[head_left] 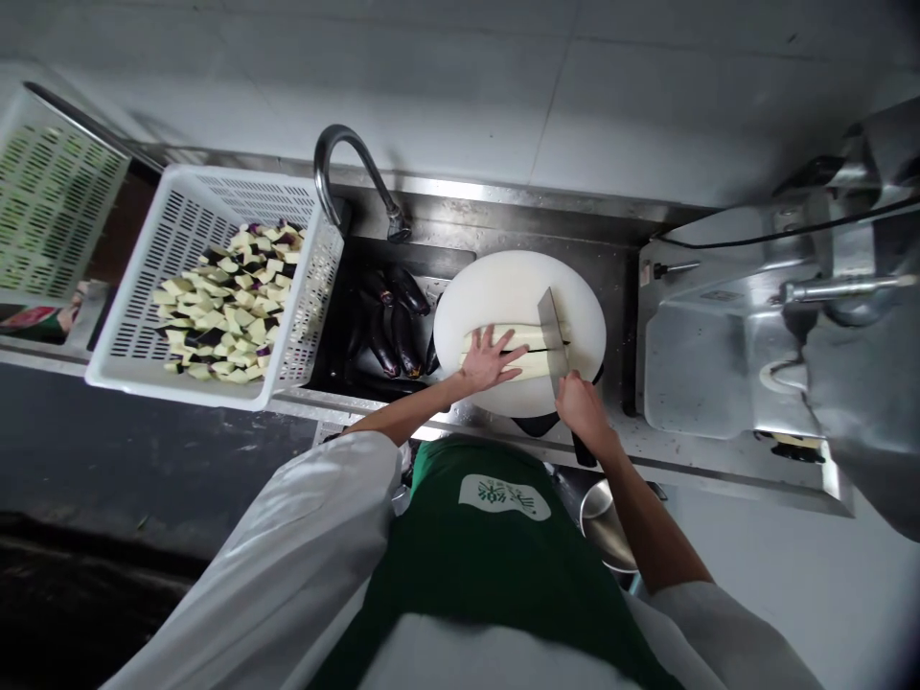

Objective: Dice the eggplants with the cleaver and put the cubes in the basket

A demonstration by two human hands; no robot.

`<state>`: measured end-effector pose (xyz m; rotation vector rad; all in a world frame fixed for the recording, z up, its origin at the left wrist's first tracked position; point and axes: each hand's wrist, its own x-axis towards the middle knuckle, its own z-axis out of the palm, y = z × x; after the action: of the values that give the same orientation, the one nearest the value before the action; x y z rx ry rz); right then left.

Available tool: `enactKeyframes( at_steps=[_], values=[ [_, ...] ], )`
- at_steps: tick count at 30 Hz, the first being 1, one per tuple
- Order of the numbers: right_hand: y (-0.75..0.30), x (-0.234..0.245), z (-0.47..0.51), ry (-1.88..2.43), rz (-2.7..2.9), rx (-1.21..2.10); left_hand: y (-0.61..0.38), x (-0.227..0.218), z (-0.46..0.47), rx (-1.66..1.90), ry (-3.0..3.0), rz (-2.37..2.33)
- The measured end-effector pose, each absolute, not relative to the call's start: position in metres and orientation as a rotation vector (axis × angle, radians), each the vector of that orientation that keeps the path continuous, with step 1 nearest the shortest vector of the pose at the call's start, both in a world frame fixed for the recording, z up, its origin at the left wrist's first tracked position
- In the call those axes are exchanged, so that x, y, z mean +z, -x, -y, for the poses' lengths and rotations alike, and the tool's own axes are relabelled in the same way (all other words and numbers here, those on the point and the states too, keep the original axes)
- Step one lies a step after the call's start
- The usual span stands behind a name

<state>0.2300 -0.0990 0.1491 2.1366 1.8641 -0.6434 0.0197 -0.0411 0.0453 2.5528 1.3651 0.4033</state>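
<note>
Left hand [489, 359] flat on eggplant strips [528, 350]; right hand [581, 401] grips cleaver [553, 326], round board [503, 287].

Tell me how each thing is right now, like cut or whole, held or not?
Eggplant strips: cut lengthwise, lying on the board.
Left hand: flat, pressing the strips.
Right hand: closed around the knife.
Knife: blade down across the strips.
Whole eggplants: uncut, in the sink.
White basket: holding eggplant cubes.
Faucet: no water showing.

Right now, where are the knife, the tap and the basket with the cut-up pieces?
knife [552, 326]: head view, on the flat of the blade.
tap [343, 153]: head view, on the curved spout.
basket [188, 206]: head view, on its bare white back wall.
</note>
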Motion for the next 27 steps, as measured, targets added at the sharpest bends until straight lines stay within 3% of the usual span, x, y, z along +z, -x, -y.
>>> enactKeyframes(
  at_steps=[5, 13, 21, 27],
  values=[
    [-0.221, 0.14, 0.08, -2.171, -1.857, -0.664, -0.018, 0.047, 0.04, 0.387, -2.6, -1.361],
    [-0.218, 0.171, 0.1, -2.154, -1.899, -0.58, 0.001, 0.052, 0.049, 0.403, -2.569, -1.4],
    [-0.195, 0.14, 0.082, -2.179, -1.873, -0.682, 0.0, 0.054, 0.047, 0.355, -2.573, -1.393],
    [-0.201, 0.17, 0.086, -2.191, -1.911, -0.578, 0.015, 0.058, 0.051, 0.441, -2.5, -1.537]
  ],
)
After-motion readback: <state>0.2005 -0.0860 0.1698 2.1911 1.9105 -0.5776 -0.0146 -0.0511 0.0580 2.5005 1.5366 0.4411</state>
